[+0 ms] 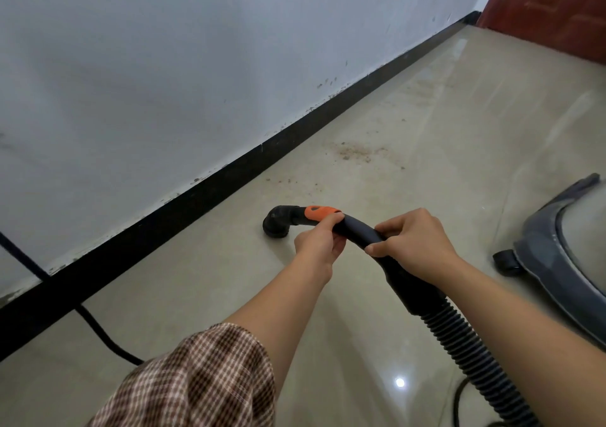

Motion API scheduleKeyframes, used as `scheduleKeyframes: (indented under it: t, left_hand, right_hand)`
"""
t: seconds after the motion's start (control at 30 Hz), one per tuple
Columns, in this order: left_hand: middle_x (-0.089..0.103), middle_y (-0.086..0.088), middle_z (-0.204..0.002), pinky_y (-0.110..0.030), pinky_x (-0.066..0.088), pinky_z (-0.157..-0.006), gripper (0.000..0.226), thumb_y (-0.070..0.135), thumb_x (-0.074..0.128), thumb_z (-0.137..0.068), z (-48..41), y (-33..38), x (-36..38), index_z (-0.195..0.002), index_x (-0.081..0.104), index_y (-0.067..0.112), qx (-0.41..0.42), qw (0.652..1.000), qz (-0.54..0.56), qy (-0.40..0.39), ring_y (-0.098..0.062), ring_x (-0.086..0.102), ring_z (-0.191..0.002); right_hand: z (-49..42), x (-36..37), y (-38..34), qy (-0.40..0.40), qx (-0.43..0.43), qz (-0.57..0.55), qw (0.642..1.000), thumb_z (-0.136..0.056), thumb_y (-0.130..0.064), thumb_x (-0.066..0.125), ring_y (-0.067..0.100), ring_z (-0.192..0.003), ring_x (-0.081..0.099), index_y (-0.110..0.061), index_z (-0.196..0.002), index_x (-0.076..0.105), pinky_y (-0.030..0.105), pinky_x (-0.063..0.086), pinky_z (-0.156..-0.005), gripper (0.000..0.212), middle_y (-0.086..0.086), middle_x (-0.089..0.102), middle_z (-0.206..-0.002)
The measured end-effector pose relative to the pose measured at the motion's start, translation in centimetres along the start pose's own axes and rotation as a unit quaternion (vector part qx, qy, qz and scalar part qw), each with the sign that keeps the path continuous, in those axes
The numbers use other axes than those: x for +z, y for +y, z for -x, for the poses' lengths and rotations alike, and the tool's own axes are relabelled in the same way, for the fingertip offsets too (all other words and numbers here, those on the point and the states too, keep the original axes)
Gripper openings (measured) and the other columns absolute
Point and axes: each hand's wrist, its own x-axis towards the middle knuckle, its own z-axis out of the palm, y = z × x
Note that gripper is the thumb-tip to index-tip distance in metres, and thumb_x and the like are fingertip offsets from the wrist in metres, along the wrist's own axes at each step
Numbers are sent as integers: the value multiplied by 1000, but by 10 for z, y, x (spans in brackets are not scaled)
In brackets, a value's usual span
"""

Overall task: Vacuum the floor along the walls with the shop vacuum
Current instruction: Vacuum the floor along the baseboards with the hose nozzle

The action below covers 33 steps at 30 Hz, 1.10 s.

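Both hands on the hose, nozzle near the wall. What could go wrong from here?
The black cord trails across the floor behind the left hand; a step could snag it.
The debris lies ahead of the nozzle; reaching may drag the vacuum canister by its hose.
The nozzle sits off the baseboard, so edge grit may be missed.

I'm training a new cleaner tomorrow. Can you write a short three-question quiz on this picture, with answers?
1. True or false: the left hand and the right hand both grip the hose handle.
2. Where does the dirt patch lie from the nozzle? A) nearer the person; B) farther along the baseboard, toward the door; C) touching it.
3. Fill in: the collar behind the nozzle is ____.
Key: 1 true; 2 B; 3 orange.
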Motion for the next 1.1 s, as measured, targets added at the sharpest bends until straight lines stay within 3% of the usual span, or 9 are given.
scheduleKeyframes:
  t: [0.17,0.4,0.6,0.73,0.97,1.1]
  left_hand:
    - [68,-13,-93,-25,54,-73,22,12,75,-83,1,19,-28,-85,52,11,11,1000,-1,17,-16,67,-81]
    - [68,-12,-98,-26,54,-74,16,13,72,-86,-2,46,-68,-91,58,11,26,999,-3,40,-16,67,-83]
    - [67,-10,-99,-22,52,-63,29,13,71,-86,-7,63,-89,-112,59,6,42,997,10,67,-14,65,-82]
    - [67,-10,-99,-21,51,-62,34,14,70,-87,-12,68,-99,-118,60,4,49,995,24,82,-14,64,-82]
    - [68,-10,-98,-21,51,-65,36,12,69,-87,-19,65,-100,-120,61,1,43,996,36,66,-14,65,-84]
    - [68,-9,-94,-20,51,-66,33,12,69,-87,-26,63,-96,-117,63,0,47,997,35,59,-12,65,-82]
  right_hand:
    - [2,21,-22,-24,-22,-4,999,-69,-19,81,23,-68,70,-18,-75,79,35,58,-66,6,8,73,-70]
    - [2,58,-52,-50,-58,-1,997,-72,-17,77,25,-59,65,-16,-73,76,33,56,-60,2,12,70,-69]
    - [-2,85,-67,-55,-68,-12,996,-75,-18,78,15,-49,63,-19,-77,76,14,40,-39,3,7,71,-67]
    - [-3,100,-74,-49,-73,-14,996,-75,-17,78,21,-62,68,-15,-84,77,25,51,-54,10,9,73,-74]
    - [-6,104,-69,-43,-78,-2,996,-77,-17,75,19,-56,58,-11,-78,73,30,50,-56,6,14,69,-72]
    - [-9,104,-66,-39,-81,-6,996,-77,-16,74,17,-50,54,-12,-71,69,26,45,-52,9,15,66,-66]
